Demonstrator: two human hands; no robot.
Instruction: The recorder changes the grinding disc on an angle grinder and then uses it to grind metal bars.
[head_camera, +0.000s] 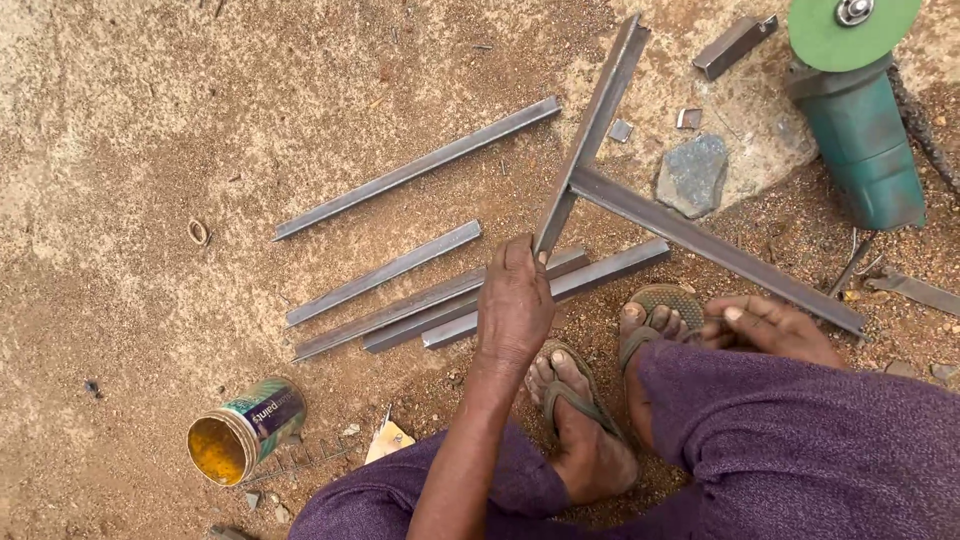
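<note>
**Steel T-frame held at its near end on sandy ground**

A T-shaped frame of steel angle bars (590, 135) is seen lying on the sandy ground (120, 120), right of centre, its long bar running from near to far and its cross bar (715, 250) angled toward the right. The near tip of the long bar is gripped by the left hand (513, 300), whose fingers are curled tightly over it. The right hand (770, 325) is rested by the sandalled foot (655, 320), its fingers loosely bent; whether something thin is pinched there cannot be told for certain.

The frame is judged stiff, fairly heavy and sharp-edged, so it is best taken along a flat flange, away from the cut ends. Loose bars (420, 165) are laid to the left. A green angle grinder (860, 110) is placed far right, a grey stone (692, 175) beside the joint, and an open tin (245, 430) near left.
</note>
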